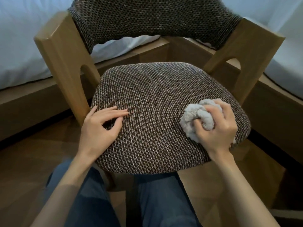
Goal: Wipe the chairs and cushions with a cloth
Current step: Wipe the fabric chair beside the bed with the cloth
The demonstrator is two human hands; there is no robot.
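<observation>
Legs: the person's legs (91, 202), in blue denim, fill the bottom of the view, just in front of the seat's front edge.
Floor: a wooden floor (24, 161) shows on both sides of the legs and under the chair.
Left hand: the left hand (98, 128) lies palm-down on the seat cushion (155, 104) by its left edge, toward the front-left corner. Its fingers are loosely extended and point toward the middle. It holds nothing.
Right hand: the right hand (218, 126) is near the cushion's right edge, toward the front-right corner, with its fingers curled tightly around the cloth.
Cloth: the cloth (195, 115), light grey and fluffy, is bunched into a ball. It bulges out of the right hand on the side facing the cushion's middle and presses on the cushion's surface.
Seat cushion: brown and cream woven fabric with rounded corners, sitting on the chair.
Chair frame: light wooden posts (65, 63) rise at the left and right back corners of the seat, each with an arched cut-out.
Backrest: a curved backrest (147, 18) in darker woven fabric spans the two posts.
Behind: white bedding (24, 46) lies on low wooden bed frames (32, 99) to the left and right of the chair.
</observation>
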